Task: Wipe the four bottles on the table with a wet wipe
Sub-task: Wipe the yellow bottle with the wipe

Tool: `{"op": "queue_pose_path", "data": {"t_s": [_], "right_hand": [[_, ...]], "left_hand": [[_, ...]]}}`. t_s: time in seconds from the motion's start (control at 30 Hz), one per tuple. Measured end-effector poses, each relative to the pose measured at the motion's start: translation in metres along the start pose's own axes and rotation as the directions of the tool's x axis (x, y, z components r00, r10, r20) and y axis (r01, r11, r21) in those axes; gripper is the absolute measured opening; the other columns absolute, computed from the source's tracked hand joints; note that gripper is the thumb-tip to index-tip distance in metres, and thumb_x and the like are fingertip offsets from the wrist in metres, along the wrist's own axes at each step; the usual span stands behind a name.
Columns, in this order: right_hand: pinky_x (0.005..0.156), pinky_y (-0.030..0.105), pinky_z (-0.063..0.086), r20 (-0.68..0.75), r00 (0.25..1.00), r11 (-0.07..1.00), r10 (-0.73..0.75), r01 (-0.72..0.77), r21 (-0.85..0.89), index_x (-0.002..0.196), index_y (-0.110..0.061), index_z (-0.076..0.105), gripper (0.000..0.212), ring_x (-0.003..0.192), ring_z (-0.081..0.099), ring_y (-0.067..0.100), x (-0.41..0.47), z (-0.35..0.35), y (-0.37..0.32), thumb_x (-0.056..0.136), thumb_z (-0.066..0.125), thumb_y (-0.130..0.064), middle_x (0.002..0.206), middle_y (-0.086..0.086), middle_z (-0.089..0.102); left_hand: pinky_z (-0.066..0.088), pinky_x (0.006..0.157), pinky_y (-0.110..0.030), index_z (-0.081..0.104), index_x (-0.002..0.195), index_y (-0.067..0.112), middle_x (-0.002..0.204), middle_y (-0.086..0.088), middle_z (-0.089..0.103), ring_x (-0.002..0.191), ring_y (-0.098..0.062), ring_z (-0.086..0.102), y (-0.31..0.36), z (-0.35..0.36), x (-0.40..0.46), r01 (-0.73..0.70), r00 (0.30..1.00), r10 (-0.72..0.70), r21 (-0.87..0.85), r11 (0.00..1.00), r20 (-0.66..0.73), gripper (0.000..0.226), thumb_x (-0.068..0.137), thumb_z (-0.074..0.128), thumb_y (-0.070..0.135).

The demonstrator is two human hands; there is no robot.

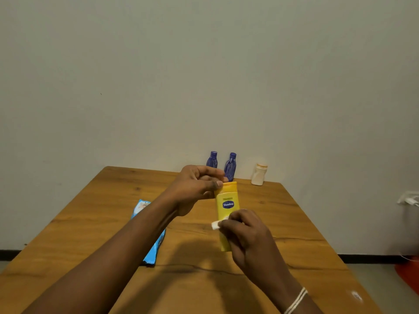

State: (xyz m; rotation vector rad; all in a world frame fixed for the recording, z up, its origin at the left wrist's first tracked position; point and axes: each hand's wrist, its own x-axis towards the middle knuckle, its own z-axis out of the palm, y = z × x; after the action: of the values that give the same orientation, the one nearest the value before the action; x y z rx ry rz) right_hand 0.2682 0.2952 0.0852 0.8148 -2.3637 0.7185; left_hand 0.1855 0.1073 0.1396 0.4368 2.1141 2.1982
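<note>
A yellow lotion bottle [227,201] with a blue oval label is held above the wooden table [294,223], cap end away from me. My left hand [195,186] grips its cap end. My right hand [247,234] presses a small folded white wet wipe [215,225] against the bottle's lower body. Two blue bottles [212,160] [230,166] stand at the table's far edge by the wall. A white bottle [259,174] with a tan cap stands to their right.
A blue wet-wipe pack [156,245] lies on the table, partly hidden under my left forearm. A grey wall rises right behind the table. On the floor at right are an orange object [408,273] and white cables [409,200].
</note>
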Motion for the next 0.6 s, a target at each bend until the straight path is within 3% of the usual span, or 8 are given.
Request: {"op": "queue_pose_path", "data": {"t_s": [0.1,0.27,0.43,0.53,0.6], "right_hand": [[0.074,0.019,0.052,-0.126,0.991,0.998,0.045,-0.040,0.042,0.108,-0.019,0.073,0.023,0.092,0.057,0.007,0.022,-0.011,0.004,0.085,0.073,-0.015,0.102,-0.003,0.062],[0.070,0.013,0.051,-0.235,0.971,0.997,0.042,-0.026,0.068,0.107,-0.013,0.075,0.023,0.087,0.063,0.011,0.054,-0.021,0.001,0.085,0.075,-0.011,0.100,0.002,0.067],[0.070,0.017,0.057,-0.319,0.941,0.967,0.116,-0.033,0.254,0.105,-0.015,0.076,0.019,0.087,0.067,0.006,0.061,-0.029,-0.001,0.088,0.071,-0.020,0.095,-0.005,0.072],[0.074,0.014,0.056,-0.301,0.940,0.931,0.158,-0.040,0.363,0.104,-0.019,0.075,0.019,0.093,0.067,0.004,0.067,-0.036,-0.004,0.087,0.070,-0.025,0.097,-0.010,0.072],[0.073,0.012,0.055,-0.289,0.943,0.913,0.165,-0.036,0.406,0.104,-0.022,0.074,0.021,0.094,0.067,0.002,0.070,-0.039,-0.007,0.086,0.067,-0.030,0.098,-0.014,0.071]], "left_hand": [[0.060,0.078,-0.029,0.071,0.111,0.000,0.105,-0.013,0.076,0.099,-0.024,0.073,0.003,0.005,-0.003,0.030,0.996,-0.033,0.037,0.999,0.085,0.021,0.090,0.067,-0.002],[0.060,0.086,-0.035,0.078,0.097,0.004,0.107,-0.021,0.070,0.098,-0.028,0.071,0.012,0.004,-0.003,0.013,0.996,-0.005,-0.097,0.995,0.087,0.020,0.095,0.058,0.004],[0.056,0.086,-0.027,0.070,0.119,0.007,0.110,-0.014,0.072,0.107,-0.023,0.069,0.011,-0.011,-0.011,0.007,0.954,0.032,-0.128,0.992,0.298,0.041,0.090,0.053,-0.017],[0.054,0.091,-0.029,0.071,0.117,0.012,0.112,-0.011,0.073,0.111,-0.025,0.068,0.009,-0.011,-0.015,0.010,0.918,0.078,-0.217,0.976,0.390,0.039,0.092,0.055,-0.014],[0.053,0.094,-0.030,0.071,0.117,0.013,0.114,-0.011,0.072,0.114,-0.026,0.067,0.008,-0.010,-0.015,-0.008,0.923,0.104,-0.251,0.968,0.371,0.036,0.092,0.059,-0.010]]}}
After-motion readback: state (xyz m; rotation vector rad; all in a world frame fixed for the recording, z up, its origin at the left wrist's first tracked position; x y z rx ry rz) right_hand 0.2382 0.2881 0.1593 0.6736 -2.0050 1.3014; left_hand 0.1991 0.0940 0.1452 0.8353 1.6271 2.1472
